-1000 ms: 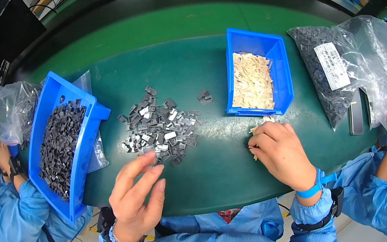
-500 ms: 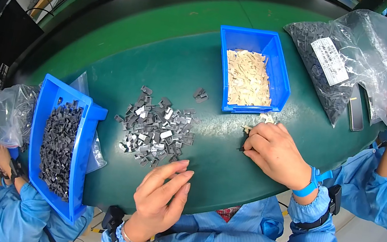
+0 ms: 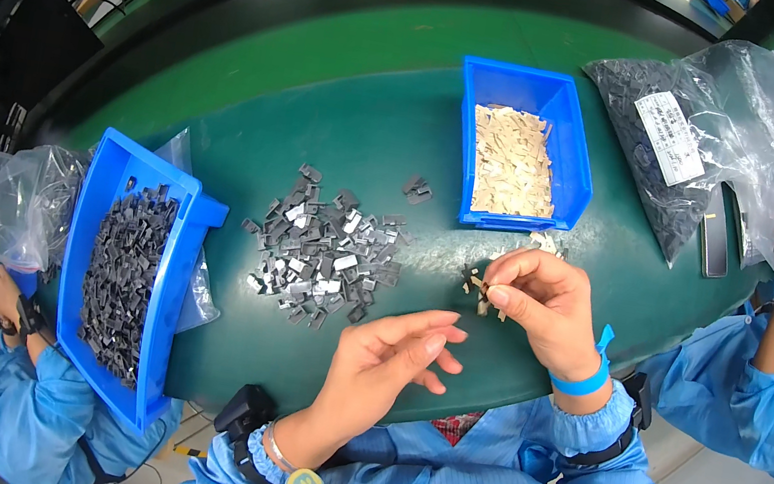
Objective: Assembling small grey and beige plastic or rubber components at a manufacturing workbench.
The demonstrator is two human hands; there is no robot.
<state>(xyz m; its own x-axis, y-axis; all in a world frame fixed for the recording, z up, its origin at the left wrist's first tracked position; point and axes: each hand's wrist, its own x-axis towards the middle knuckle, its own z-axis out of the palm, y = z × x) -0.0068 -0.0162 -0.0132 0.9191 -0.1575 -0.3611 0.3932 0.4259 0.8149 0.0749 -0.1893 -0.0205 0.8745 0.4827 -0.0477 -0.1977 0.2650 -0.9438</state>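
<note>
Above the green table (image 3: 352, 140), the right hand (image 3: 544, 303) pinches small pieces (image 3: 483, 306) (the left hand (image 3: 378, 362) loosely spread).

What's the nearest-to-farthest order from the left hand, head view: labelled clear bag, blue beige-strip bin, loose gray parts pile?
1. Loose gray parts pile, ahead-left of left hand
2. Blue beige-strip bin, ahead-right
3. Labelled clear bag, far right

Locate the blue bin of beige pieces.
In the head view, the blue bin stands on the green table right of centre, left of the clear bag of dark parts and just beyond the right hand.
</note>
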